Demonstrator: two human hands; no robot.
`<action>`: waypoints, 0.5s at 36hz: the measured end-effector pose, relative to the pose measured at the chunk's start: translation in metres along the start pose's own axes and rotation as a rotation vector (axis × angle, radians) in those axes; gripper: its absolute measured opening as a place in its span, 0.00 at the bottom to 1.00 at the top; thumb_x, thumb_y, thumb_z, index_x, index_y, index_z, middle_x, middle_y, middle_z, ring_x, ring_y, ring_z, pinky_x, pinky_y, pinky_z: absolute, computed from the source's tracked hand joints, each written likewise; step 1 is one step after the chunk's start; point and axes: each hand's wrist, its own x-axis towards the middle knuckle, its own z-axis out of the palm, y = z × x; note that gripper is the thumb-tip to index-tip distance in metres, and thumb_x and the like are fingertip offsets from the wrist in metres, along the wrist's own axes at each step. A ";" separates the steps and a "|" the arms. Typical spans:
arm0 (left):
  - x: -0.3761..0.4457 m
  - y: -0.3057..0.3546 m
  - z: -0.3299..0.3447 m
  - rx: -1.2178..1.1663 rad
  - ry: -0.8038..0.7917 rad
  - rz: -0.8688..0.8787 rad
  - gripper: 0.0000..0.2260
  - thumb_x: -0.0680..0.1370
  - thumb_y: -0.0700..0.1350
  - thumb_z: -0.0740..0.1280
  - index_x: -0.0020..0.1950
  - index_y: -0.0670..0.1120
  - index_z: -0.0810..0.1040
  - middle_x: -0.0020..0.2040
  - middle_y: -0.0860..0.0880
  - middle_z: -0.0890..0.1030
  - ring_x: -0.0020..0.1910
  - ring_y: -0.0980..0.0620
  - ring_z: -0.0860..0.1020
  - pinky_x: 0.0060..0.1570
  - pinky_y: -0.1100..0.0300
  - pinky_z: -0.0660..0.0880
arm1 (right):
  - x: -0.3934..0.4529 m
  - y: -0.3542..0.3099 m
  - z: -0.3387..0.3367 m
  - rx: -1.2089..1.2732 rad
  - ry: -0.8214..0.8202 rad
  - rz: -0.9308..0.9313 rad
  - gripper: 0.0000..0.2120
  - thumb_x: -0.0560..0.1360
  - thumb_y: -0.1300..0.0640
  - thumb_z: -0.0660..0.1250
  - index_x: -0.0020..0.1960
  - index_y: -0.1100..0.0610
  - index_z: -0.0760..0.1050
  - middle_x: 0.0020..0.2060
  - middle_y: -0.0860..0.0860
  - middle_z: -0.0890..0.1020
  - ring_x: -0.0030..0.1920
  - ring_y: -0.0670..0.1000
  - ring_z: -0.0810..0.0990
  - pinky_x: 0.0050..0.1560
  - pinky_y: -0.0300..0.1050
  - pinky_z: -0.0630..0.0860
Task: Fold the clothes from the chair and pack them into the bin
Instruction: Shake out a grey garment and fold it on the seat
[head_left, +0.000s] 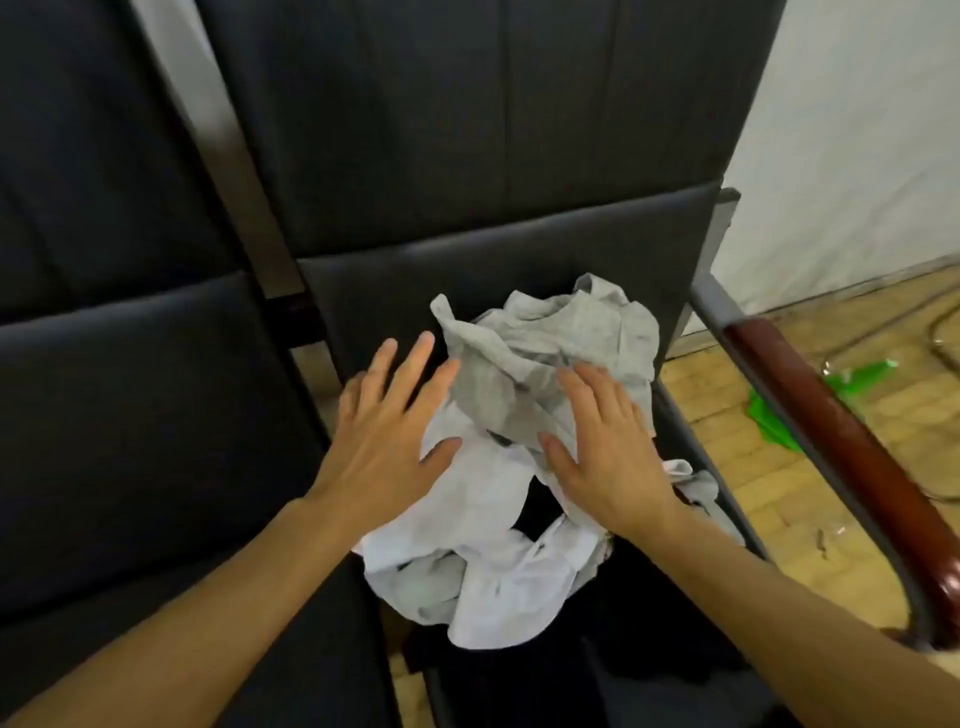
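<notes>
Black garment (649, 623): lower centre-right, on the seat, partly under the pale clothes.
White garment (483, 545): centre, crumpled.
Left hand (387, 431): fingers spread wide, flat at the pile's left edge.
Right hand (605, 441): fingers straight, resting on the cloth.
Grey garment (545, 343): bunched above centre, possibly a T-shirt.
Chair (467, 156): dark, fills upper frame.

Crumpled grey garment (545, 358) atop white clothes (483, 525) on black chair (374, 291).
</notes>
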 end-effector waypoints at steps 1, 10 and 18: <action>0.006 0.003 0.005 -0.026 -0.021 0.003 0.34 0.74 0.55 0.68 0.75 0.49 0.57 0.76 0.43 0.58 0.73 0.37 0.58 0.61 0.37 0.65 | 0.006 0.002 0.003 0.023 -0.014 0.010 0.29 0.77 0.52 0.64 0.74 0.56 0.58 0.73 0.54 0.62 0.74 0.56 0.58 0.73 0.52 0.57; 0.052 0.011 0.025 0.013 -0.028 0.065 0.24 0.72 0.47 0.69 0.68 0.46 0.69 0.74 0.39 0.60 0.71 0.35 0.60 0.60 0.35 0.66 | 0.034 0.022 0.031 -0.065 0.026 0.003 0.11 0.76 0.58 0.59 0.52 0.57 0.78 0.49 0.54 0.78 0.51 0.58 0.76 0.51 0.52 0.69; 0.058 0.030 -0.054 -0.136 -0.162 -0.048 0.06 0.77 0.39 0.60 0.41 0.45 0.70 0.37 0.47 0.78 0.46 0.47 0.78 0.70 0.46 0.57 | 0.010 -0.009 -0.048 0.268 0.051 0.014 0.03 0.80 0.61 0.54 0.48 0.56 0.65 0.31 0.44 0.69 0.31 0.45 0.66 0.38 0.34 0.63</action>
